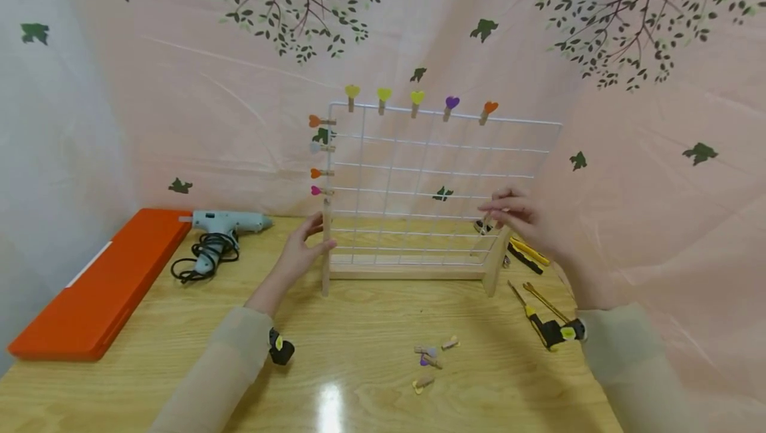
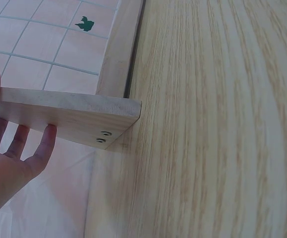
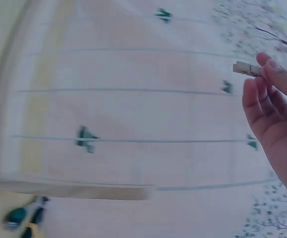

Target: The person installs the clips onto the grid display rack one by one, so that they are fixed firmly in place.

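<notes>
A white wire grid [image 1: 419,192] stands upright in a wooden stand [image 1: 407,273]. My left hand [image 1: 299,247] grips the stand's left upright, thumb on one side and fingers on the other; the left wrist view shows this wooden side piece [image 2: 69,111] with two screws. At the grid's right side, my right hand [image 1: 529,220] pinches a small wooden clothespin [image 3: 247,68] between thumb and fingers. Its far end is hidden by the fingers. Heart-topped clothespins sit along the grid's top wire, such as a purple one [image 1: 451,104], and down its left side, such as a pink one [image 1: 317,191].
Several loose heart clothespins [image 1: 431,360] lie on the table [image 1: 359,333] in front of the stand. At left are an orange case [image 1: 102,300] and a glue gun [image 1: 221,223] with a coiled cord. Screwdriver-like tools [image 1: 529,310] and a yellow-handled tool [image 1: 529,251] lie at right.
</notes>
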`<state>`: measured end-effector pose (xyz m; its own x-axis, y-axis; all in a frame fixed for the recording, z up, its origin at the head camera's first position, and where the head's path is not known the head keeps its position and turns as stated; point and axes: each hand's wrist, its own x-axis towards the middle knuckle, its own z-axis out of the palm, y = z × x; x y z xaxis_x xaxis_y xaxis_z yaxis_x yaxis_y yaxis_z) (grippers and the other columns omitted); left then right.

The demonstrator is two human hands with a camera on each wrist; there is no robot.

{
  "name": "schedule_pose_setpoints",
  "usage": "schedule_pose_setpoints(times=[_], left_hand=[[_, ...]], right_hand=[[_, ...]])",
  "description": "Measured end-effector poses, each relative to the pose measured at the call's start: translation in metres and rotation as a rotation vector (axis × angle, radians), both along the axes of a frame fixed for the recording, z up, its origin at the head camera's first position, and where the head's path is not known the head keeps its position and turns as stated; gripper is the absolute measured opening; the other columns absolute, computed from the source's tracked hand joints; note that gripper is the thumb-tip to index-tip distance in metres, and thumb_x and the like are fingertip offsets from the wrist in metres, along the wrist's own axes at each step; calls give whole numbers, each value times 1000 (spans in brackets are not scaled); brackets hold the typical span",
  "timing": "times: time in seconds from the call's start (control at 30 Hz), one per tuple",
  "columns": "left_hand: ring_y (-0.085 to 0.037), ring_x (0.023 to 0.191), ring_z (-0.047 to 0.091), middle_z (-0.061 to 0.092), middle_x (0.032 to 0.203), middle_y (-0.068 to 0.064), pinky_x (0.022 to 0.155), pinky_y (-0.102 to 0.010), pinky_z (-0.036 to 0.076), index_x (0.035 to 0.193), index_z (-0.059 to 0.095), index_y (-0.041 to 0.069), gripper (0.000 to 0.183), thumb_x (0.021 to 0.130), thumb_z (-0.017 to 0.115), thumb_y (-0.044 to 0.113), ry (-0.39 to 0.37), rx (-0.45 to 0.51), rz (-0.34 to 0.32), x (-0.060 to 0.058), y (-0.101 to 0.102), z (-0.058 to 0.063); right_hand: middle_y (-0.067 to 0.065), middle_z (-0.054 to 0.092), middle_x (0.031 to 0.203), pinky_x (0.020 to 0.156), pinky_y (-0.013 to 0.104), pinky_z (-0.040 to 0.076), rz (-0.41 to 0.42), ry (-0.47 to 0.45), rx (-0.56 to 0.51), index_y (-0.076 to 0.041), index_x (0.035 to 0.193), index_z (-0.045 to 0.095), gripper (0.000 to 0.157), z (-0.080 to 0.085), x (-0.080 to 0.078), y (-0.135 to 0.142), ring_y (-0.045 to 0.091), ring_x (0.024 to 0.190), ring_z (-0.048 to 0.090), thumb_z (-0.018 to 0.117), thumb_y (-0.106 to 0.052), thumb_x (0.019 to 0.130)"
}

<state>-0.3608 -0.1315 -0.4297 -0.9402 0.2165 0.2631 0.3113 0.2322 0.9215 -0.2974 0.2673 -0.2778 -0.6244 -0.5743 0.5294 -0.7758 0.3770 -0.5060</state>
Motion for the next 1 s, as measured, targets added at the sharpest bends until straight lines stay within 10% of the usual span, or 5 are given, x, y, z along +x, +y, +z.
schedule_pose_setpoints(times=[0.23,0.47,1.0], left_hand=[[-29,125,35,40,137,-6,99,-54,31,137,33,22,69,78,65,36,19,-14,12,1,0,0],[-34,125,33,39,137,-12,98,-54,32,138,33,15,65,81,64,24,0,8,-10,13,3,14],[-35,126,32,37,138,-13,98,-54,31,139,30,14,68,81,64,23,-14,-6,-5,20,4,20]], right_hand=[[-3,60,86,64,9,43,-341,223,-73,8,99,62,18,79,6,-3,8,74,53,58,6,82],[-9,58,80,52,18,29,-485,350,-83,1,95,66,16,118,-18,4,9,65,38,64,-5,80],[-2,51,70,45,22,23,-524,250,86,-9,96,68,18,135,-51,10,12,55,30,64,-19,82]])
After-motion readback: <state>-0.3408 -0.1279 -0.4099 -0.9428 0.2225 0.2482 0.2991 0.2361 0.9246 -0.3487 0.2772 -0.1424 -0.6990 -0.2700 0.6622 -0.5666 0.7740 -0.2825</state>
